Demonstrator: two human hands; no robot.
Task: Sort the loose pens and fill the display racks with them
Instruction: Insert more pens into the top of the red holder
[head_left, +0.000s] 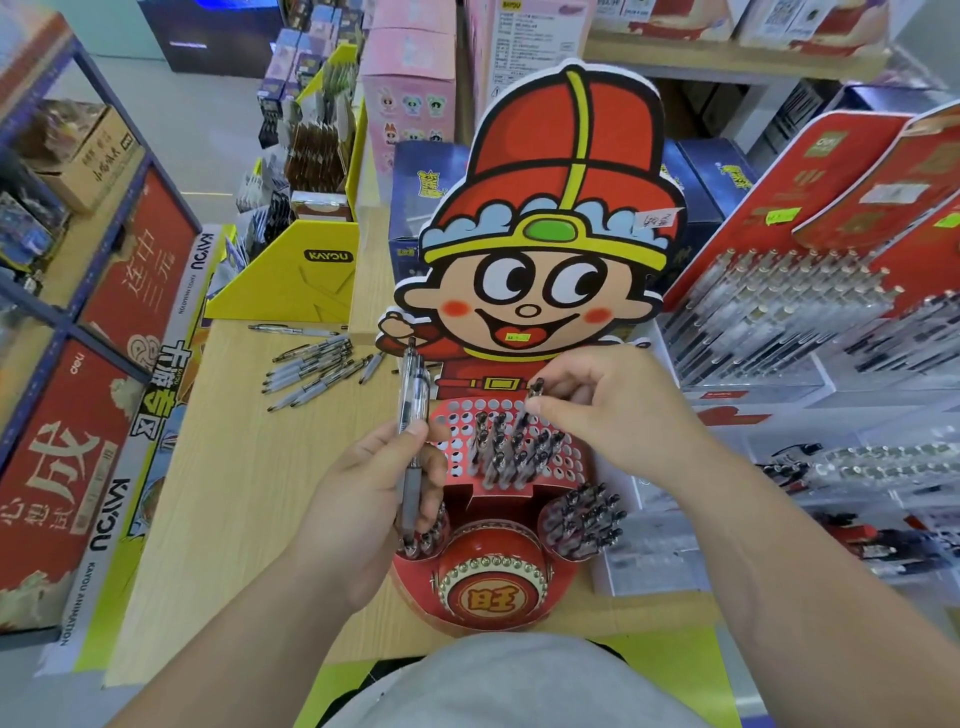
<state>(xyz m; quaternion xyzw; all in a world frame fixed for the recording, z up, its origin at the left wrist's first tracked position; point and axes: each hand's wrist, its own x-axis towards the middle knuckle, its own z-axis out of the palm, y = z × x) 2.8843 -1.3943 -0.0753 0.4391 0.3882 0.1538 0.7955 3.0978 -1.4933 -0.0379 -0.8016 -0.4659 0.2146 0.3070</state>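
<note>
A red cardboard display rack (566, 457) with a cartoon figure stands on the wooden table (234, 493). Its perforated middle panel holds several pens (514, 452) upright in holes. My left hand (374, 499) grips a small bundle of clear pens (413, 410) upright, just left of the rack. My right hand (613, 410) pinches the top of one pen (532, 397) that stands slanted over the holes. Side cups on the rack (587, 519) also hold several pens. A pile of loose pens (317, 371) lies on the table at the back left.
A yellow card display box (296, 280) stands behind the loose pens. Clear acrylic pen racks (779, 322) and red boxes fill the right side. Red boxed sets (67, 457) lean along the table's left edge. Shelves with cartons stand behind.
</note>
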